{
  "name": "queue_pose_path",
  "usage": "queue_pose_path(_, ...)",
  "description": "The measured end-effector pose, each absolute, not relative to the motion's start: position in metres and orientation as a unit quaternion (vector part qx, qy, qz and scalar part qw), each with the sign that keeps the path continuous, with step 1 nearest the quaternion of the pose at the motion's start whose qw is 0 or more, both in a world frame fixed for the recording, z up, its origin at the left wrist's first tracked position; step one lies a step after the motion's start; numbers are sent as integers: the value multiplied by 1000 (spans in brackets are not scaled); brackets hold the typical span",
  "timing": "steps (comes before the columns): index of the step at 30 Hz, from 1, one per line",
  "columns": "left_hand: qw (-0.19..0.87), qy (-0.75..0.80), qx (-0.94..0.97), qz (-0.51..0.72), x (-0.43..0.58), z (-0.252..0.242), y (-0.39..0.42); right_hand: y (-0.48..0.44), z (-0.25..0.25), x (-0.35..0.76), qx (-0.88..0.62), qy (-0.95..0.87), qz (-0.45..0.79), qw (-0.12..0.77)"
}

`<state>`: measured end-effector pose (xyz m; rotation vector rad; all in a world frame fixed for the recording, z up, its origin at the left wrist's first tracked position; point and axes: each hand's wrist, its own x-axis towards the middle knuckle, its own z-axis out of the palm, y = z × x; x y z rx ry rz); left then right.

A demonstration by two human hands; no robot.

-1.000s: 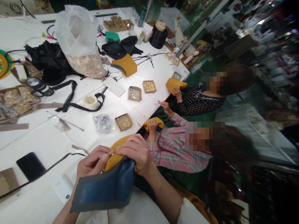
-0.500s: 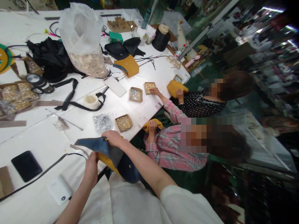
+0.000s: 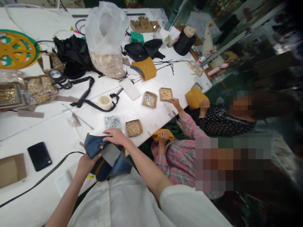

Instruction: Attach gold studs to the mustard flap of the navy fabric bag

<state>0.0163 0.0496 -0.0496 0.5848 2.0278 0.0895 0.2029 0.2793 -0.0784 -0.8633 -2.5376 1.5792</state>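
Note:
A dark blue leather piece (image 3: pixel 93 146), with a grey inner face and a mustard edge, lies folded against my lap at the table's edge. It carries a small gold-coloured metal fitting. My left hand (image 3: pixel 86 164) is closed around its lower left side. Over its upper right edge is my right hand (image 3: pixel 115 137), fingers stretched out and slightly apart; whether they touch the leather I cannot tell. Just beyond are a cardboard tray of gold-coloured studs (image 3: pixel 133 128) and a plastic bag of silver-coloured parts (image 3: pixel 113 122).
A black phone (image 3: pixel 39 156) and a white device (image 3: pixel 63 182) lie to the left. Tape roll (image 3: pixel 105 102) and a big bag (image 3: pixel 106 60) stand farther back. Two people sit at the right; one reaches a hand (image 3: pixel 176 104) towards another stud tray (image 3: pixel 166 94).
The leather piece has turned and folded so more of its grey inside shows. My right hand has loosened from its edge and its fingers have spread. The camera view has shifted left.

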Motion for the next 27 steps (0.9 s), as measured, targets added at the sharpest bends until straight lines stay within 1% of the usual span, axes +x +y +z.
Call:
queue_pose_path(1, 478, 836, 270, 19, 16, -52, 52, 296, -83, 206, -345, -802, 488, 21)
queue_pose_path(3, 450, 838, 309, -1, 17, -53, 58, 322, -96, 207, -451, -787, 419, -33)
queue_pose_path(5, 428, 847, 315, -9, 21, -50, 65, 335, -112, 202, -493, -783, 365, -104)
queue_pose_path(8, 392, 871, 296, -4, 28, -42, 75, 335, -133, 193, -505, -779, 349, -126)
queue_pose_path(10, 374, 886, 274, 15, 31, -35, 78, 331, -141, 190, -506, -780, 345, -129)
queue_pose_path(13, 377, 897, 225, 46, 34, -30, 78, 328, -143, 193, -507, -782, 341, -123)
queue_pose_path(18, 399, 896, 173, 91, 36, -36, 70, 326, -137, 201, -503, -796, 329, -75)
queue_pose_path(23, 400, 883, 228, 87, 34, -32, 75, 322, -130, 205, -499, -804, 317, -73)
queue_pose_path(27, 382, 864, 304, 124, 31, -18, 73, 321, -121, 212, -486, -812, 314, -69)
